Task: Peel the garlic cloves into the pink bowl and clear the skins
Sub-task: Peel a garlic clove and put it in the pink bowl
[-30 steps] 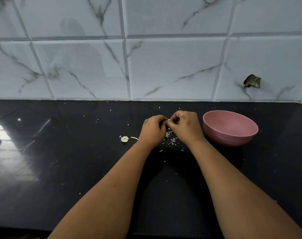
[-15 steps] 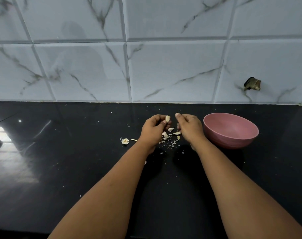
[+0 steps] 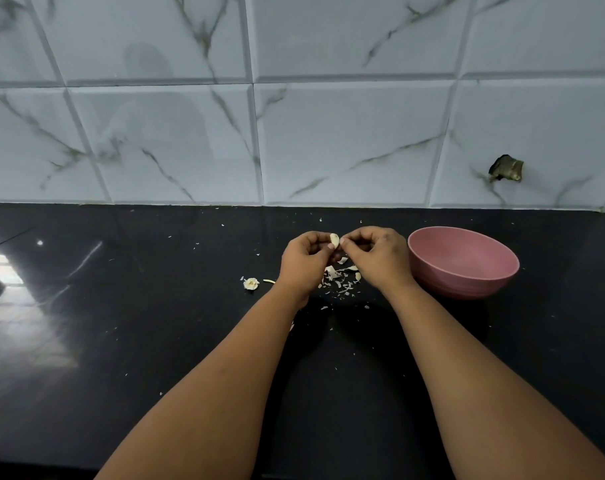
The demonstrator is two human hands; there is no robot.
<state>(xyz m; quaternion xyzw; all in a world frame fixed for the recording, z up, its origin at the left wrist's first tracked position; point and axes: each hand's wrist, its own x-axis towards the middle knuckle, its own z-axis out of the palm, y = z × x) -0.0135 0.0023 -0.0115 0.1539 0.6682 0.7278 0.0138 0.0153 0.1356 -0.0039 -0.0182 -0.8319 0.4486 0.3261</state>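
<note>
Right now I see the left hand (image 3: 306, 259) and right hand (image 3: 377, 254) both pinching 1 garlic clove (image 3: 334, 240); a slip could drop it among the skins (image 3: 339, 282), short of the pink bowl (image 3: 463, 263).

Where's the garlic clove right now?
In the head view, the garlic clove is pinched between the left hand and right hand, above the skins, left of the pink bowl.

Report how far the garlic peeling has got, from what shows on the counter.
Done: loose skins lie on the counter under the hands. In hand: the left hand holds a garlic clove while the right hand picks at it. Left: no cloves visible in the pink bowl; skins uncleared.
</note>
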